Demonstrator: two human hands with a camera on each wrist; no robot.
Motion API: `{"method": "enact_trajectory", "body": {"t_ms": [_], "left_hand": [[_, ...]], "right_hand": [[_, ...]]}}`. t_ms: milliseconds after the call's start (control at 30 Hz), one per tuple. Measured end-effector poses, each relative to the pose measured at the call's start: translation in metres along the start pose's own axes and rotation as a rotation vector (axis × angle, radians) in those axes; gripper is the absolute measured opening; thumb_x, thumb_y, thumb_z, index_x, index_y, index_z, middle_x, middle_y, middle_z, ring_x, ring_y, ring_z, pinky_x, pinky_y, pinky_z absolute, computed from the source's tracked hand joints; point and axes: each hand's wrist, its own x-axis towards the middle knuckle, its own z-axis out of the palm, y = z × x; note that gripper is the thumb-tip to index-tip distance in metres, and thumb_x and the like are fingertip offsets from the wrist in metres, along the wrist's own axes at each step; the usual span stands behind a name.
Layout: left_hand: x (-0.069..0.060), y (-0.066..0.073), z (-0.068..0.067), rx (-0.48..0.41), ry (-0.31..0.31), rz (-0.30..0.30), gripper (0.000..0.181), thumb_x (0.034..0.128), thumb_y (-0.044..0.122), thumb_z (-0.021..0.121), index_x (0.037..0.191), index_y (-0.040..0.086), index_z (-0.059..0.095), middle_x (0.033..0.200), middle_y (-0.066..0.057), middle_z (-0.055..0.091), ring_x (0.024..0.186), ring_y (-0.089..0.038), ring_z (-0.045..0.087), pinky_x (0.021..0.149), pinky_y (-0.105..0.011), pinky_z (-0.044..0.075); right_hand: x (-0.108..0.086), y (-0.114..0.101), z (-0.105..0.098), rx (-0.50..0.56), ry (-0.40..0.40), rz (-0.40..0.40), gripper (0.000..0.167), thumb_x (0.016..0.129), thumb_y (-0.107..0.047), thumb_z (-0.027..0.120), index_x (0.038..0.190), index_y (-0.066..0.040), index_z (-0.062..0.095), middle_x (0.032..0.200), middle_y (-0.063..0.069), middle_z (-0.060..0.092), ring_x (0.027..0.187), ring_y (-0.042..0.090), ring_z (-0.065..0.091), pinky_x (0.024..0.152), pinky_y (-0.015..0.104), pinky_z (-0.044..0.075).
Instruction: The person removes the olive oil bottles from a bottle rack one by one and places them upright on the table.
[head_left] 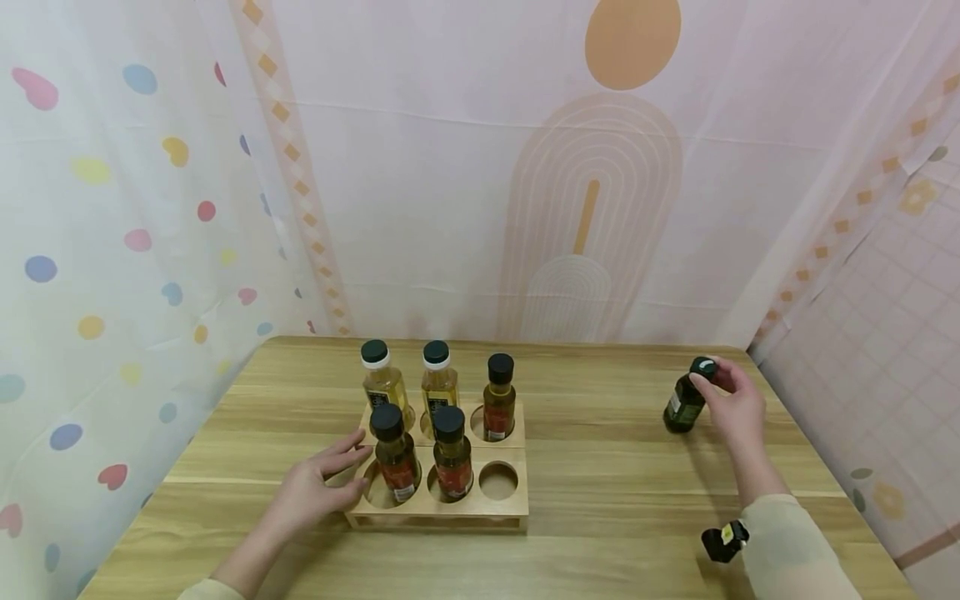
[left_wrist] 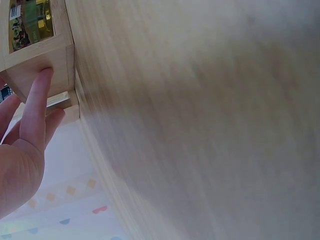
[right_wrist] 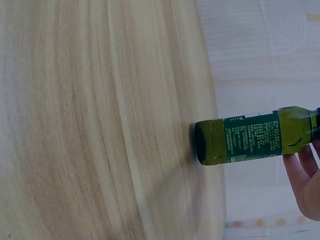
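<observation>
At the right of the table, my right hand [head_left: 735, 404] pinches the dark cap of a green oil bottle [head_left: 684, 404], which is slightly tilted in the head view. Its green printed label [right_wrist: 253, 136] shows in the right wrist view. Whether its base touches the tabletop, I cannot tell. My left hand [head_left: 318, 483] rests against the left side of a wooden bottle rack [head_left: 513, 505], fingers extended; one fingertip [left_wrist: 45, 75] touches the side panel. Two yellow oil bottles [head_left: 384, 385] and a red-labelled bottle [head_left: 499, 408] stand in the back row, two red-labelled bottles [head_left: 453, 467] in front.
The rack's front right round hole [head_left: 498, 481] shows its opening. A wood-grain table [head_left: 600, 500] lies under everything, with patterned curtains [head_left: 450, 208] behind and at both sides. On my right wrist sits a small black device [head_left: 724, 542].
</observation>
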Motion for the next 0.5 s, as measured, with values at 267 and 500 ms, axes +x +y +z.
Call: {"method": "enact_trajectory", "body": {"t_ms": [267, 500], "left_hand": [[0.0001, -0.0002, 0.0, 0.007, 0.001, -0.016, 0.043, 0.0842, 0.017, 0.08, 0.125, 0.006, 0.069, 0.145, -0.009, 0.052, 0.131, -0.039, 0.047, 0.101, -0.055, 0.041], [0.0001, -0.0008, -0.0002, 0.004, -0.001, -0.021, 0.043, 0.0849, 0.017, 0.079, 0.125, 0.005, 0.069, 0.146, -0.008, 0.051, 0.132, -0.039, 0.046, 0.102, -0.055, 0.041]], "right_hand": [[0.0017, 0.0045, -0.0008, -0.005, 0.005, 0.012, 0.041, 0.093, -0.02, 0.071, 0.128, -0.002, 0.061, 0.12, 0.024, 0.064, 0.093, 0.0, 0.052, 0.072, 0.006, 0.041], [0.0024, 0.0041, -0.0015, 0.003, 0.016, 0.013, 0.04, 0.093, -0.021, 0.071, 0.126, -0.001, 0.061, 0.117, 0.024, 0.065, 0.088, -0.005, 0.05, 0.071, 0.005, 0.041]]}}
